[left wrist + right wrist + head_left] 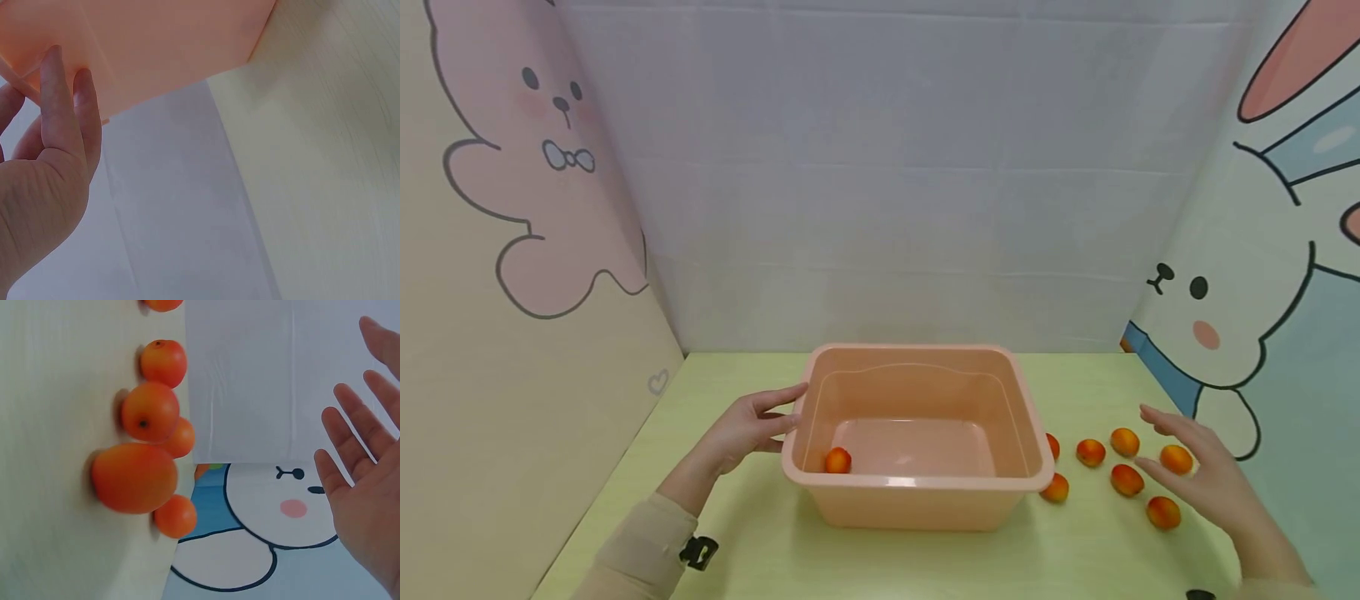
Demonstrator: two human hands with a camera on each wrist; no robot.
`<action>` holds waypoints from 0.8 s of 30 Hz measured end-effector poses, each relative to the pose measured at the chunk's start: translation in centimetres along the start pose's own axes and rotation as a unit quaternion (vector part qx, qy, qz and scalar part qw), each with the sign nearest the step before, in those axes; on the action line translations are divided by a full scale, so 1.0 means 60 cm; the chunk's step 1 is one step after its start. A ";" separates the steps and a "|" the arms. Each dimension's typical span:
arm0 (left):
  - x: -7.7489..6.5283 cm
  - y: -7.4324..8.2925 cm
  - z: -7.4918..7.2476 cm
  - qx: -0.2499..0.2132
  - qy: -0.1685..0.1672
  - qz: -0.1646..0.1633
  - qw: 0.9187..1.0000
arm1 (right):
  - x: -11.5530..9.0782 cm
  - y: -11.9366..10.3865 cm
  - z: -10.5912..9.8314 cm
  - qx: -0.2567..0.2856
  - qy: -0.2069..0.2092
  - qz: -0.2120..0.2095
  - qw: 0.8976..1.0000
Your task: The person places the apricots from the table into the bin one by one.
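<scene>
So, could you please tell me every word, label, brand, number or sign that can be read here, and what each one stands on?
None: no readable text shows on the basin, the fruits or the table.
The walls carry only drawings, including a heart, without lettering.
The black clip by the left sleeve is too small to check for markings.

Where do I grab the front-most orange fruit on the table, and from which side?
Take the fruit around its rounded middle, probably from above: it looks oval and lies on the table with a bare gap around it.
</scene>
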State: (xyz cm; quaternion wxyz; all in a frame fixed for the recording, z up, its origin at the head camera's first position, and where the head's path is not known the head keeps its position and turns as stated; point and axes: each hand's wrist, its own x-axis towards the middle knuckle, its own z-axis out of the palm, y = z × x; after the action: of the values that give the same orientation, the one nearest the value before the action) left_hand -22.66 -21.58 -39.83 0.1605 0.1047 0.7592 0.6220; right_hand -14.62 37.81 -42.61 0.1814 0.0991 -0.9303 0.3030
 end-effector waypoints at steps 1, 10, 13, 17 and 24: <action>0.000 0.000 0.000 0.000 0.001 -0.001 1.000 | -0.006 0.006 0.001 -0.002 0.000 0.010 1.000; -0.002 0.000 0.001 0.003 0.000 0.003 1.000 | -0.050 0.063 0.015 0.036 0.008 0.030 0.999; -0.003 0.001 0.001 0.004 -0.002 0.005 1.000 | -0.059 0.079 0.018 0.062 -0.009 0.036 0.997; -0.002 0.000 0.002 0.005 -0.003 0.006 1.000 | -0.069 0.096 0.018 0.084 -0.052 0.072 0.992; -0.002 0.001 0.002 0.005 -0.002 0.004 1.000 | -0.071 0.118 0.017 0.081 -0.170 0.157 0.969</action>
State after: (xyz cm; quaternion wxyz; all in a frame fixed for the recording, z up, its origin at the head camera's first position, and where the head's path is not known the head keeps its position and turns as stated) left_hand -22.50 -21.54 -39.79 0.1590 0.1098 0.7617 0.6184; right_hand -13.07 43.17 -48.79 -0.0380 0.0165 -0.9236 0.3811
